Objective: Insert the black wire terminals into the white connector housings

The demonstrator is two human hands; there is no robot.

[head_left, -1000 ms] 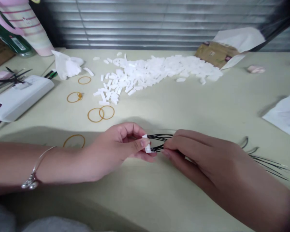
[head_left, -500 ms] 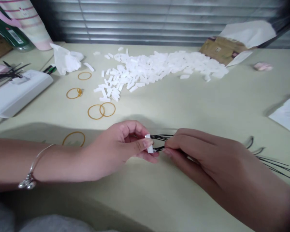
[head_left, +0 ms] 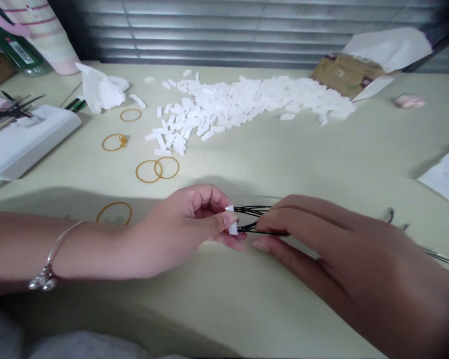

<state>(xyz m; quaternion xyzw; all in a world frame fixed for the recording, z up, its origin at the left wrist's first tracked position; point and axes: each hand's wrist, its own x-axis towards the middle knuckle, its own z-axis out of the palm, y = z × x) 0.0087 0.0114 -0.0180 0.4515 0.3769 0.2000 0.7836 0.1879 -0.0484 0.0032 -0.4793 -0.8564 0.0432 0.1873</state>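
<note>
Left hand (head_left: 181, 229) pinching a white plastic connector (head_left: 231, 221) between thumb and fingertips, right hand (head_left: 333, 249) closed around black wires (head_left: 252, 211), both over the front half of the table (head_left: 284, 164); wire ends hidden inside that grip, junction at the connector too small to make out.

This is a small work desk, and it could be at home or in a modest piecework room; the pictures don't settle which. A pale desk (head_left: 269, 159) stands against metal blinds (head_left: 224, 30). A loose heap of white plastic connectors (head_left: 239, 102) covers it, with black wires (head_left: 11, 112) and rubber bands (head_left: 148, 171) nearby, which suggests small-parts handwork. The homely touches are a crumpled tissue (head_left: 99, 89), a pink-striped flask (head_left: 45, 35) and a torn brown envelope (head_left: 344, 75). There are no benches, racks or machines in view.
</note>
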